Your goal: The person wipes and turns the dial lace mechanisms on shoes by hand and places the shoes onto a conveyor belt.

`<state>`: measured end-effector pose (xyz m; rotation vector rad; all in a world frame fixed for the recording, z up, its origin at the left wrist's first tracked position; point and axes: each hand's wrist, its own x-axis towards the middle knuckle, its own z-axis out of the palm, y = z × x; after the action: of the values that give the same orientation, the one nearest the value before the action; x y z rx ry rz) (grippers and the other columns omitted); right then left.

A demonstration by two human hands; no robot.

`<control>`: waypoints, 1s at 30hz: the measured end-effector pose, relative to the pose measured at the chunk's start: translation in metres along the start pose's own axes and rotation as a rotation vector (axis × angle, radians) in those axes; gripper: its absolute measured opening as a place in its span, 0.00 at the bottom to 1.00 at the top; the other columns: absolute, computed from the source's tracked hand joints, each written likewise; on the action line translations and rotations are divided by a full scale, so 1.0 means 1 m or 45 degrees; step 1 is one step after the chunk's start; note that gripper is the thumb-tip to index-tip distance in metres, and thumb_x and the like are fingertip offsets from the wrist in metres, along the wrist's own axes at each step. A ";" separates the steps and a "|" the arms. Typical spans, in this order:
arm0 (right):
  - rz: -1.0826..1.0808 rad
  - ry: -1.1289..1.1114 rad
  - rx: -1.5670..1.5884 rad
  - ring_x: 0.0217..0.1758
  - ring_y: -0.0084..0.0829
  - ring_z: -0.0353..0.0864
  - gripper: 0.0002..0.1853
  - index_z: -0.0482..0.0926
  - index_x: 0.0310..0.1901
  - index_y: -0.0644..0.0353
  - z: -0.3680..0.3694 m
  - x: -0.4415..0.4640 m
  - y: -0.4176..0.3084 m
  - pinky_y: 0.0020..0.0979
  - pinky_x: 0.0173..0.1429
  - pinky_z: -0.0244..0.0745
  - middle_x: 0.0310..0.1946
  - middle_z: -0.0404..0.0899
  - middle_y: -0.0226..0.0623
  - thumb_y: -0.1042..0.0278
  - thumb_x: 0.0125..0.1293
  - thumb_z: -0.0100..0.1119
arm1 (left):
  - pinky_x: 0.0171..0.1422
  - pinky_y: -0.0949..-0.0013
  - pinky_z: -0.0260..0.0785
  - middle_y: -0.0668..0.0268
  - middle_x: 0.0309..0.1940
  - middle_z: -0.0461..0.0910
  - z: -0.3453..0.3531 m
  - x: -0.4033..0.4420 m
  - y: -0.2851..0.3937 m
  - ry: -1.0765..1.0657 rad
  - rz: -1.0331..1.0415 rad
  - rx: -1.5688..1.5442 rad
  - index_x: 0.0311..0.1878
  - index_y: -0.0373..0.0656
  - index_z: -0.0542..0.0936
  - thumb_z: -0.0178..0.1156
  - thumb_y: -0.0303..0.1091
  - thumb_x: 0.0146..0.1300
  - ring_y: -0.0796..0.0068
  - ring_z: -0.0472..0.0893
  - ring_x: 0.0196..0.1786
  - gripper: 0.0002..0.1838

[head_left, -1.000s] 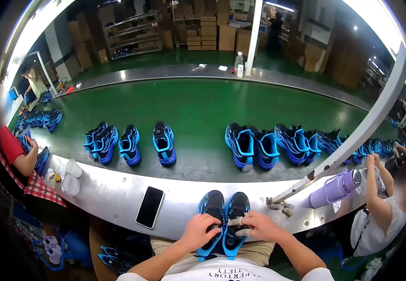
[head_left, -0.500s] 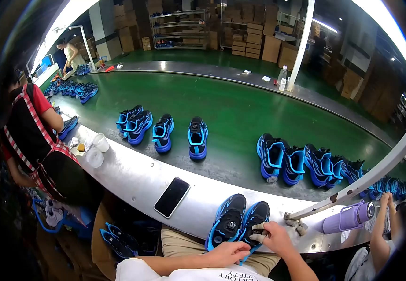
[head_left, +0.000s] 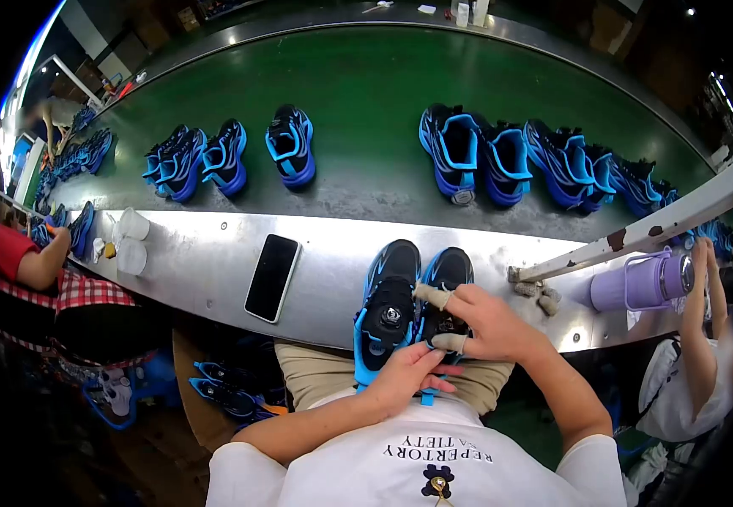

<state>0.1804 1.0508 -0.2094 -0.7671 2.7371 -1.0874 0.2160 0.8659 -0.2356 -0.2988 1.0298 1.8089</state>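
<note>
A pair of black and blue sneakers lies at the edge of the metal ledge in front of me, toes pointing away. The left sneaker [head_left: 388,308] has a round dial on its tongue. My right hand [head_left: 489,323], with beige covers on its thumb and index finger, grips the upper of the right sneaker [head_left: 448,269] around the tongue. At the heel opening of that same sneaker, my left hand [head_left: 402,378] pinches the collar between thumb and fingers. My fingers hide part of the right sneaker's tongue and opening.
A phone [head_left: 273,279] lies left on the ledge, near plastic cups [head_left: 132,256]. A purple bottle [head_left: 641,281] and a white post [head_left: 637,232] stand right. More sneakers [head_left: 290,148] line the green belt [head_left: 358,76]. Co-workers sit at both sides; a box [head_left: 191,384] holds sneakers below.
My view has tilted down, so the ledge and sneakers appear higher. My right index finger has stretched further toward the sneaker's toe. The left hand stays at the heel, its fingers drawn closer onto the collar.
</note>
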 end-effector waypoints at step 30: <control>-0.209 0.135 0.023 0.25 0.33 0.70 0.30 0.72 0.64 0.44 0.007 -0.013 0.031 0.33 0.29 0.67 0.21 0.66 0.32 0.59 0.58 0.62 | 0.41 0.69 0.80 0.56 0.53 0.74 0.013 0.008 -0.008 0.034 0.001 0.050 0.54 0.30 0.71 0.43 0.32 0.75 0.61 0.79 0.54 0.15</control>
<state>0.1802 1.0720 -0.2360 -0.9735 2.7876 -1.2151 0.2224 0.8818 -0.2369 -0.2991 1.0829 1.7877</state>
